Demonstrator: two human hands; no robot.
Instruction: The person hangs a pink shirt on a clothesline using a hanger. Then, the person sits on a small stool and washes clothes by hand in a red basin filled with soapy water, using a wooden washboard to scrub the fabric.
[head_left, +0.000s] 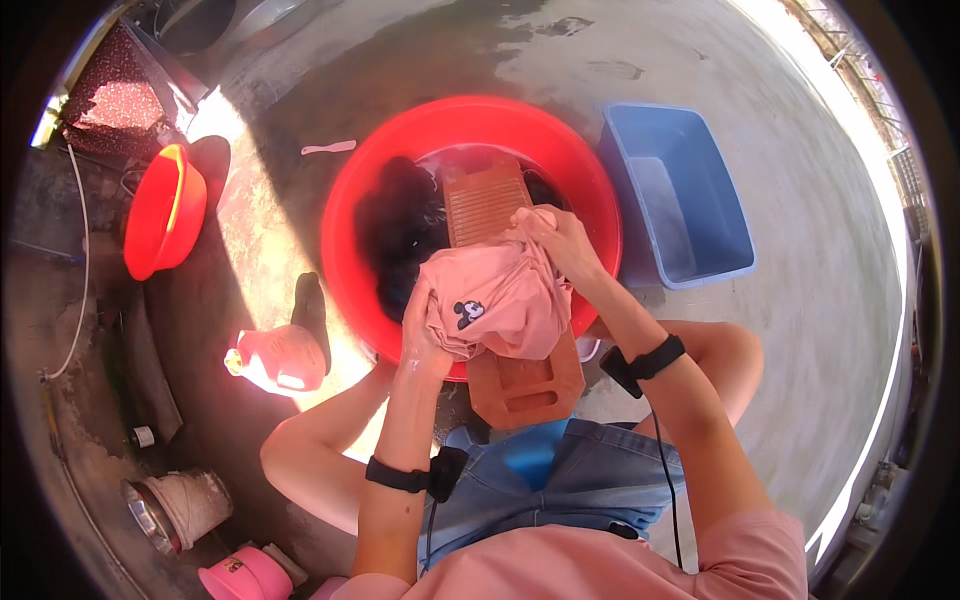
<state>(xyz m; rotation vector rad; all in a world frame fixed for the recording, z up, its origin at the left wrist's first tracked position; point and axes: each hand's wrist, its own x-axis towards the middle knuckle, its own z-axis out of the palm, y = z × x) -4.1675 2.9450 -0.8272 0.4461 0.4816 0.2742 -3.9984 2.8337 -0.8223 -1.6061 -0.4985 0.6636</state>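
Observation:
Between my hands is a bunched pink cloth garment with a small cartoon mouse print. My left hand grips its lower left edge, and my right hand pinches a gathered fold at its upper right. The garment covers the middle of a brown ridged washboard. That board leans over the near rim of a large red basin, its handle end towards me. Dark wet cloth lies in the basin left of the board, with some suds behind it.
A blue rectangular tub stands right of the basin. On the left are a small red basin, a pink jug and a white-handled brush or scraper. A bucket and a pink container sit at lower left.

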